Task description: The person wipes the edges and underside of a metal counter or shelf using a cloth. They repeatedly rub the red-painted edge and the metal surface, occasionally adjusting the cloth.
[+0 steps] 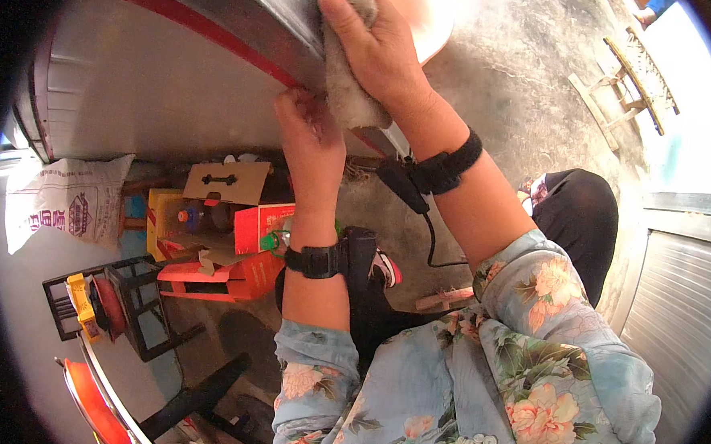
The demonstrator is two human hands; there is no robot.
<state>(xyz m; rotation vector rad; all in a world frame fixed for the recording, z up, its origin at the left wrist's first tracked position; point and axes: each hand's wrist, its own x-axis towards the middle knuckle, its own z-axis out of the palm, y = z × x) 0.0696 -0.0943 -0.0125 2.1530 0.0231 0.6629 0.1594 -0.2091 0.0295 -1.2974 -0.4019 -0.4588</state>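
Observation:
My right hand [388, 58] grips a thick grey cloth [353, 92] at the top of the view. The cloth lies against the shiny grey edge [281, 19] of a large panelled piece of furniture or appliance. A red strip [221, 31] runs along under that edge. My left hand [312, 123] is just below, its fingers curled up beside the strip and the hanging cloth. Whether those fingers hold anything is hidden. Black straps with small black devices are around both wrists, and a black cable [432, 238] hangs by the right one.
To the left are open cardboard boxes [250, 277] with bottles, a printed woven sack [85, 202], a black-framed chair [140, 307] and an orange round object [92, 407]. A wooden bench [634, 80] stands on the concrete floor at upper right. Part of another person [650, 14] shows there.

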